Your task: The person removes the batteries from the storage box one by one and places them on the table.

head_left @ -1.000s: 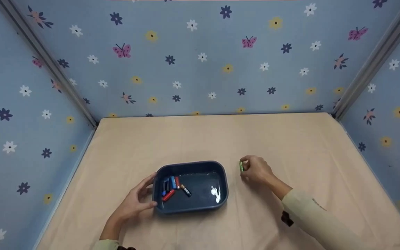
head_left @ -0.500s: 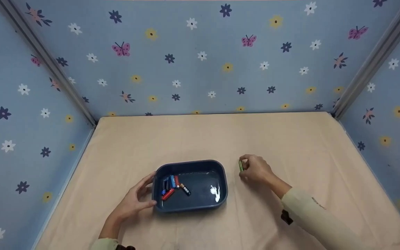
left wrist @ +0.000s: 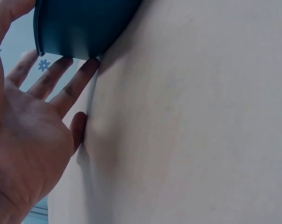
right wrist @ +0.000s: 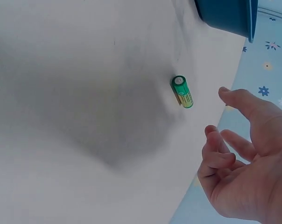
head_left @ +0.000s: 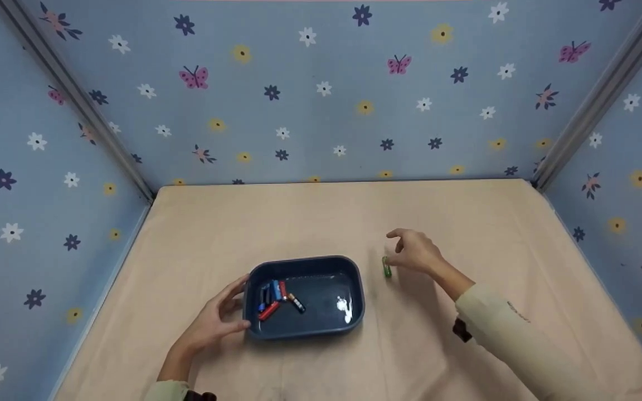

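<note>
Just right of the blue tray (head_left: 354, 278), on the counter (head_left: 494, 223): green battery (head_left: 387, 267), long axis pointing away, beneath right hand (head_left: 416, 252), fingers loose, gripping nothing. Left hand (head_left: 215, 320) farther off, straight fingers against the tray wall.

My hands bare: left hand (head_left: 209, 323), right hand (head_left: 417, 252), no gloves or rings visible. I wear pale cream long sleeves (head_left: 516, 345). Dark strap or band under right sleeve (head_left: 460, 329); dark band at left cuff (head_left: 198, 396).
</note>
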A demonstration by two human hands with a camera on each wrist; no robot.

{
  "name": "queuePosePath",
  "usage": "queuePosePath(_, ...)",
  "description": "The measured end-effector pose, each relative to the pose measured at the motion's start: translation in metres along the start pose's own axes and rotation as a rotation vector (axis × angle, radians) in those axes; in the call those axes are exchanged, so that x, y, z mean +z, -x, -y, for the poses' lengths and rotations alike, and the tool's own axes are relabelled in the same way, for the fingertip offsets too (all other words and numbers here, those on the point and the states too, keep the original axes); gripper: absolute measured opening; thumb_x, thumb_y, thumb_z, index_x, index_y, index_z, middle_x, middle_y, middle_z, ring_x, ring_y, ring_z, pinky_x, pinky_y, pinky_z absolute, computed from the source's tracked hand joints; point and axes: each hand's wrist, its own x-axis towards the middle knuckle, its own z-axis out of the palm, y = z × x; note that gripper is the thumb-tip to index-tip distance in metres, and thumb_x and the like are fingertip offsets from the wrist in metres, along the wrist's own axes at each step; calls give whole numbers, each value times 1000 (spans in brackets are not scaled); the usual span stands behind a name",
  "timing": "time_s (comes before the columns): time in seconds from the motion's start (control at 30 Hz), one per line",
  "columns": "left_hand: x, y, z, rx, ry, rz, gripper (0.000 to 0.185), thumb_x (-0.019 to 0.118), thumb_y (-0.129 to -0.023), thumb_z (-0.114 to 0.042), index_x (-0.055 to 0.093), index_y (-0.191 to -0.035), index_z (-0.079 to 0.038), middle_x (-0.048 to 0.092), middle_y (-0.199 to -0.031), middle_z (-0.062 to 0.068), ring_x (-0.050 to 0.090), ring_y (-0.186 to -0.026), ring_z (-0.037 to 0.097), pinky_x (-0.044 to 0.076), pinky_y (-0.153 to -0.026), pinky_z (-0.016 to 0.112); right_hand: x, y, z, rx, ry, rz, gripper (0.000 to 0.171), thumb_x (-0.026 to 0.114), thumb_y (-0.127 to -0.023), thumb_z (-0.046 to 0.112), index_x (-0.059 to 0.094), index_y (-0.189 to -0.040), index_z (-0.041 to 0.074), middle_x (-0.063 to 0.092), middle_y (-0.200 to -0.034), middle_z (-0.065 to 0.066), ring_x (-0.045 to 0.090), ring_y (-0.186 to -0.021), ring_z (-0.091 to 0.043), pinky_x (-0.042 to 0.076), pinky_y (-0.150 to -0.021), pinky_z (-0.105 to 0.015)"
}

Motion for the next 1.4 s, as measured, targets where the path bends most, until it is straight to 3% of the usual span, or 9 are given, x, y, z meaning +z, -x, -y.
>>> queuePosePath(0.3,0,2,-1,-21,0,-7,98,89,-97,-19,34,-178,-22,42,-181,20,54,-160,46,37,-136,65,-5,-16,0,-156,105,69,58,89,-96,25,72,-148,8,77,-134,-22,70,-132,-47,59,-108,-65)
queuePosePath(0.5,0,1,0,-4,0,-4,98,89,-97,-18,34,-178,-20,43,-181,21,52,-162,47,39,-135,62,-7,-23,0,-285,127,120,58,87,-98,31,70,-151,12,76,-138,-19,75,-117,-42,61,-103,-62)
queuePosePath(0.6,0,1,2,0,12,-3,98,88,-97,-15,34,-178,-19,42,-181,20,51,-162,46,45,-134,43,-8,-25,3,-330,114,156,58,86,-99,29,69,-152,12,75,-140,-20,76,-110,-40,62,-98,-61)
queuePosePath(0.7,-1,1,4,1,34,-6,99,88,-96,-12,34,-178,-18,42,-181,20,51,-162,46,46,-126,20,-9,-28,9,-354,97,190,59,86,-99,29,69,-153,11,74,-143,-21,75,-118,-40,61,-102,-61)
queuePosePath(0.8,-1,1,3,-4,38,-10,99,89,-95,-13,35,-178,-20,42,-181,20,53,-160,45,42,-119,10,-8,-32,17,-373,86,214,61,87,-97,29,69,-153,11,73,-144,-22,73,-123,-42,61,-106,-62)
queuePosePath(0.9,-1,1,2,-16,22,-12,99,90,-95,-16,36,-178,-22,43,-181,18,53,-161,43,44,-124,19,-7,-35,25,-389,76,235,62,89,-96,28,69,-152,11,73,-145,-23,72,-125,-43,60,-108,-62)
queuePosePath(1.07,-1,-1,1,-24,8,-13,98,90,-96,-19,36,-177,-23,44,-181,17,52,-162,42,40,-137,55,-6,-36,42,-395,77,268,63,89,-97,31,69,-154,15,72,-149,-20,71,-131,-42,60,-111,-60)
queuePosePath(1.13,-1,-1,1,-22,10,-13,97,90,-96,-19,36,-177,-23,44,-181,17,51,-162,43,37,-137,62,-6,-36,49,-395,79,278,62,88,-97,30,68,-155,17,71,-151,-19,70,-132,-41,60,-112,-60)
queuePosePath(1.4,-1,-2,1,-17,3,-4,96,89,-97,-19,36,-178,-23,43,-181,17,50,-164,43,39,-137,58,2,-38,72,-405,107,325,64,89,-97,26,67,-157,19,70,-154,-17,70,-134,-39,59,-113,-59)
